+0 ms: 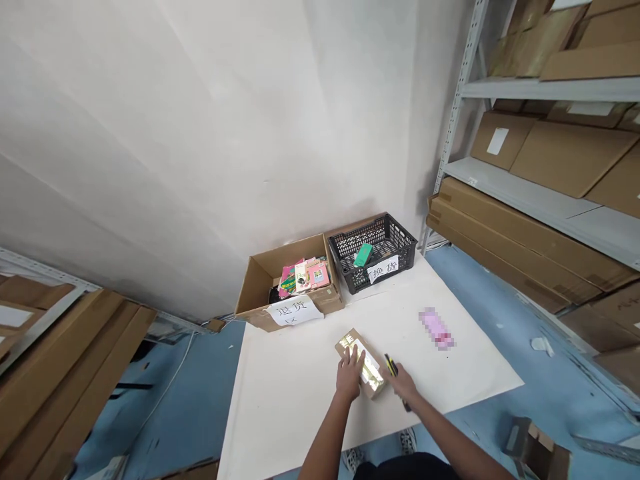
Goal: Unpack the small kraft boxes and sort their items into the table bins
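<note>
A rack of shelves (530,190) on the right holds brown cartons (570,157), one bearing a white label (498,141) too small to read. The white bench (285,380) carries an open cardboard box (330,302), whose paper sign (294,311) reads 退货, with 区 below. Inside are colourful packets (305,277), their print illegible. Just right of it, a black crate (350,280) bears a sign (384,268) reading 换货 and holds a green packet (363,255). On the bench in front of both lies a brown parcel (371,370) with glossy tape, its long axis slanting from far left to near right. The left hand (349,375) rests on it, fingers spread; the right hand (402,384), apart from the left, is closed around a black-and-yellow cutter (391,365) at the parcel's right edge. Whether the cutter touches the parcel, I cannot tell.
</note>
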`<state>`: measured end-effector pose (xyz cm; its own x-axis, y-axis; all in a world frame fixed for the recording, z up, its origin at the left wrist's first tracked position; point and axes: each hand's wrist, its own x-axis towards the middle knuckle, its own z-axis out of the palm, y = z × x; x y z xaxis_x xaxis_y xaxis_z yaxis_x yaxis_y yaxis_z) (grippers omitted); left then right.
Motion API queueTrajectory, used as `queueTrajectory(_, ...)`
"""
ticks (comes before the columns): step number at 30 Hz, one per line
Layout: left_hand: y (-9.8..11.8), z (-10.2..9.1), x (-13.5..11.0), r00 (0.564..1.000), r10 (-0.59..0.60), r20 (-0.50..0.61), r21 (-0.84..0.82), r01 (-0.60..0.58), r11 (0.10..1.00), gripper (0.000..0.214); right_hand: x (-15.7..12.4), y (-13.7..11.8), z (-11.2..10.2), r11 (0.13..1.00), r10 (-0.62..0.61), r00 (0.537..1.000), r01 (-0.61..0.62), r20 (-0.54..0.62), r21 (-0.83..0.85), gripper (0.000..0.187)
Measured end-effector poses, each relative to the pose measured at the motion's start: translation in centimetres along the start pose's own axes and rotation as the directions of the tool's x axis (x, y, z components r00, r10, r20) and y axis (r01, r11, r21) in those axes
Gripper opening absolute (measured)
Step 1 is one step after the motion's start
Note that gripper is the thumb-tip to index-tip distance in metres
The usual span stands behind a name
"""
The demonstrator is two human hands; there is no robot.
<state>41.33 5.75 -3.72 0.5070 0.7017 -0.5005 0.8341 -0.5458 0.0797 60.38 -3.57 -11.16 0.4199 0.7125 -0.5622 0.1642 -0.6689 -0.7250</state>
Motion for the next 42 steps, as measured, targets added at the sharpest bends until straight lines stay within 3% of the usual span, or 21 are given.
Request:
queueTrajectory(2,0.7,1.7,0.4,0.994,-0.077,-0.077,-0.025,0.075,0.997,0.118,-0.6,2.0,1.5,0.997,0.031,0.999,-0.033,0.037,0.07,0.034)
queueTrajectory(4,1.4,3.5,0.5,0.973,-0.194,-0.122,-0.034,0.191,0.981,0.117,0.0,2.0,2.2,0.996,-0.01,1.0,0.01,0.001,0.087,0.031)
queueTrajectory(7,2.4,5.2,0.3,0.927,-0.338,-0.164,-0.028,0.338,0.941,0.112,1.9,-0.7,1.5,0.996,-0.079,0.992,0.083,-0.101,0.031,0.031)
queueTrajectory(11,3.9,5.0,-1.0,0.906,-0.415,-0.087,-0.039,0.413,0.91,0.086,3.7,-6.2,-0.4,0.998,-0.067,0.987,0.065,-0.147,-0.016,0.035)
queueTrajectory(13,4.6,4.5,-2.0,0.914,-0.402,-0.053,-0.049,0.4,0.915,0.076,3.9,-8.2,-1.1,0.997,-0.045,0.991,0.038,-0.128,-0.062,0.037)
queueTrajectory(16,5.1,4.2,-3.6,0.929,-0.347,-0.13,-0.07,0.34,0.938,0.072,3.7,-9.1,-2.1,0.99,-0.025,0.995,0.011,-0.098,-0.138,0.029)
queueTrajectory(21,4.4,4.5,-5.0,0.974,-0.19,-0.124,-0.095,0.179,0.979,0.092,2.1,-7.0,-5.0,1.0,-0.004,0.991,0.008,0.135,-0.03,0.03)
queueTrajectory(25,3.4,4.4,-4.7,0.986,-0.158,-0.047,-0.092,0.153,0.984,0.1,0.3,-6.1,-6.9,0.988,-0.071,0.958,0.105,0.279,-0.111,0.033)
queueTrajectory(32,3.3,4.0,-4.6,0.987,-0.162,-0.01,-0.086,0.161,0.983,0.098,-0.6,-7.4,-6.8,0.961,-0.085,0.948,0.159,0.308,-0.225,0.033)
queueTrajectory(42,3.2,3.9,-4.6,0.988,-0.155,0.003,-0.1,0.155,0.983,0.101,-0.8,-7.3,-6.3,0.876,-0.128,0.967,0.215,0.221,-0.431,0.027)
